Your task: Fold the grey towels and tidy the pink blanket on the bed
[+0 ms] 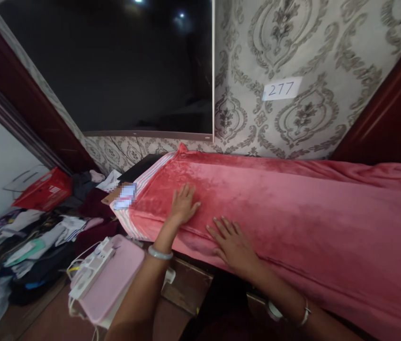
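A long red-pink plush blanket (292,213) covers a low surface along the wall. My left hand (183,204) lies flat on its left part, fingers spread. Closer to the front edge, my right hand (234,246) also rests palm down on the plush with its fingers apart. Neither hand grips anything. Striped cloth (155,168) shows at the blanket's left end, and a small blurred card or phone (126,196) lies there. The blanket looks smooth in the middle and bunched along the back right.
A large dark television (132,71) hangs above. A paper marked 277 (281,88) is on the patterned wall. At lower left stands a pink-topped stool (118,274) with a power strip (93,270). Clothes (47,241) and a red bag (46,192) lie beyond.
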`<state>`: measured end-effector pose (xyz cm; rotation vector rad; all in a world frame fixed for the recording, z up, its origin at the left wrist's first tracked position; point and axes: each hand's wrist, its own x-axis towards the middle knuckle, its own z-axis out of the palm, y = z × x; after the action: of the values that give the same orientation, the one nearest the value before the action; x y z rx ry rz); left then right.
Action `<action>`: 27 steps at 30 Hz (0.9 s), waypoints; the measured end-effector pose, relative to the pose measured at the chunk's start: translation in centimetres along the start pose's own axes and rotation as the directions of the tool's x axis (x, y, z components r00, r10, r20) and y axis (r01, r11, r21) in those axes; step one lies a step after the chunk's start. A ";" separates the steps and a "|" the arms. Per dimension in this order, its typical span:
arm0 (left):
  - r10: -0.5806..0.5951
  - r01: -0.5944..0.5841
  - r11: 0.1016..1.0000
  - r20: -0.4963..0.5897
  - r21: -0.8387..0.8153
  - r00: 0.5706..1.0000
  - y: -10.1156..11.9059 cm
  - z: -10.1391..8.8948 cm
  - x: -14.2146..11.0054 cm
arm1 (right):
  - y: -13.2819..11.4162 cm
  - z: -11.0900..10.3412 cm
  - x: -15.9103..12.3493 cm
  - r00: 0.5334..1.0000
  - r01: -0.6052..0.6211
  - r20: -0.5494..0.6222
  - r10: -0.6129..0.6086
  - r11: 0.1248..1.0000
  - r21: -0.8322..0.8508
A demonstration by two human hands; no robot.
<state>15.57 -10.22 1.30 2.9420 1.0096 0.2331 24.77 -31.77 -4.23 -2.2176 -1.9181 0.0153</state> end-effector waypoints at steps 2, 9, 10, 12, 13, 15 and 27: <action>0.064 -0.065 0.998 0.043 0.013 0.997 1.8 0.4 2.1 | -0.1 0.2 -0.5 1.000 0.015 -0.003 -0.015 1.000 0.015; 0.063 -0.066 0.997 0.084 0.033 0.994 2.9 4.1 4.0 | 0.1 -0.4 -2.7 0.997 0.045 0.061 -0.056 0.984 0.175; 0.063 -0.065 0.997 0.080 0.032 0.995 2.8 4.4 3.9 | 0.5 -0.9 -3.0 0.993 0.073 0.079 -0.093 0.971 0.228; 0.062 -0.065 0.997 0.081 0.037 0.995 2.7 4.6 3.9 | 1.9 -2.2 -3.3 0.986 0.131 0.053 -0.158 0.932 0.338; 0.061 -0.064 0.997 0.082 0.042 0.995 2.6 4.6 3.9 | 3.1 -2.9 -3.3 0.987 0.148 0.000 -0.159 0.917 0.371; 0.058 -0.062 0.996 0.078 0.058 0.995 2.6 4.5 4.0 | 6.0 -4.0 -3.1 0.986 0.136 -0.138 -0.091 0.921 0.364; 0.066 -0.068 0.996 0.043 0.059 0.997 2.9 3.9 4.5 | 13.2 -1.8 -4.0 0.923 -0.380 -0.080 0.376 0.924 -0.032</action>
<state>21.46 -9.69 -1.76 3.0243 0.9304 0.1458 37.30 -37.67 -5.15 -2.5477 -1.4394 -0.0513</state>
